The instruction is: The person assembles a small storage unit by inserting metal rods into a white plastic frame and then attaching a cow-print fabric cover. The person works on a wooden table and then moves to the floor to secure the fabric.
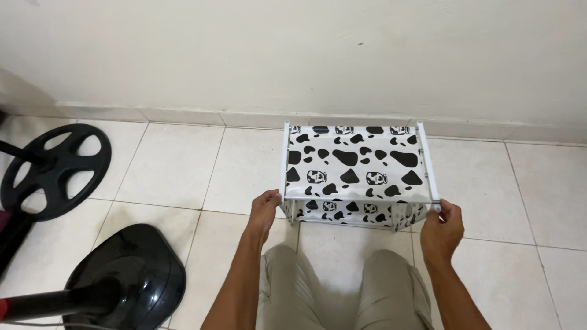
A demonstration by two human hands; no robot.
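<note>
- Nearest the camera are my knees in beige trousers, bent toward the white tiled floor, with both forearms reaching out over them.
- My left hand rests at the near left corner of the small cow-print fabric rack with white tube rails; the fingers curl narrowly round the end of the left white rail, thumb on top.
- My right hand is at the near right corner, fingers pinched close on the tip of the right white rail, where a thin metal cross rod meets it.
- The rack lies straight ahead of both hands, standing on the floor with its far edge close to the cream wall and its pale skirting. I cannot tell if it touches the skirting.
- Its long axis runs left to right, across my line of sight; the two rails run away from me, front to back. Neither hand is clearly nearer: each holds its own corner, the rack between them.
- A lower black-and-white shelf shows under the top panel at the front edge.
- Well apart on the left stand a black round spoked fan base and a glossy black rounded appliance base with a dark pole.
</note>
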